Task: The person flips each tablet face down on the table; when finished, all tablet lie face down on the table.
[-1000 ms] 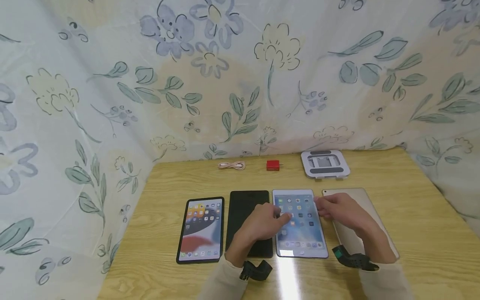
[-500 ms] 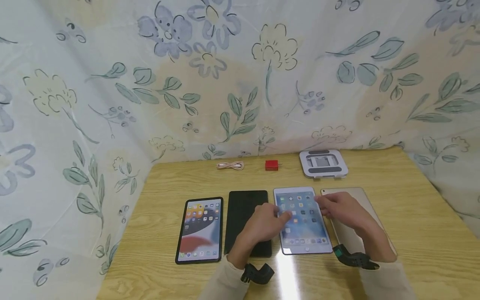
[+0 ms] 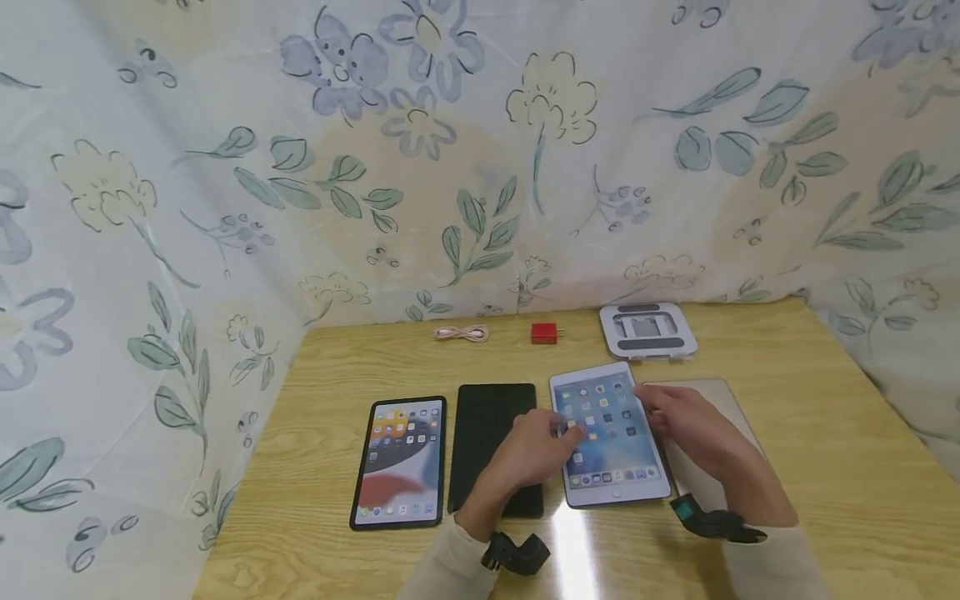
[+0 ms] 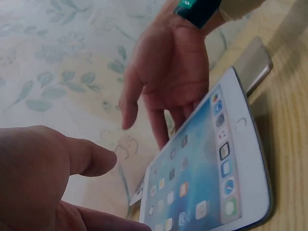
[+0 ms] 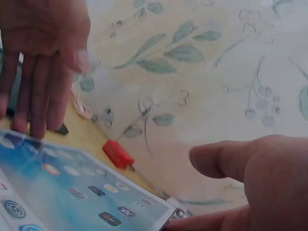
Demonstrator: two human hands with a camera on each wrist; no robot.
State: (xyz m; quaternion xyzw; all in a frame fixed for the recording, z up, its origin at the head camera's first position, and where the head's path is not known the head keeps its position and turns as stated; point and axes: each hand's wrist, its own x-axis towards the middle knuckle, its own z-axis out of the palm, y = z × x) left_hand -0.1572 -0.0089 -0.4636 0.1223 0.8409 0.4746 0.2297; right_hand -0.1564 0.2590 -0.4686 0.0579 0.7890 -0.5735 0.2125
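A white-framed tablet with a lit screen of app icons sits between both hands, slightly turned on the wooden table. At its left edge is my left hand, fingers extended along the side; in the left wrist view its thumb stands apart from the screen. My right hand touches the upper right edge with fairly straight fingers, its thumb also apart in the right wrist view. Under my right hand and forearm lies a gold tablet, back up and partly hidden. A dark-screened black tablet lies beneath my left hand.
Farther left lies a black-framed tablet with a lit screen. Along the back are a coiled pink cable, a red plug adapter and a grey-white folding stand. A floral cloth hangs behind the table.
The white-framed tablet has turned a little counter-clockwise, its lower end shifting right and up. The right hand has moved slightly right with its edge; the left hand has barely moved.
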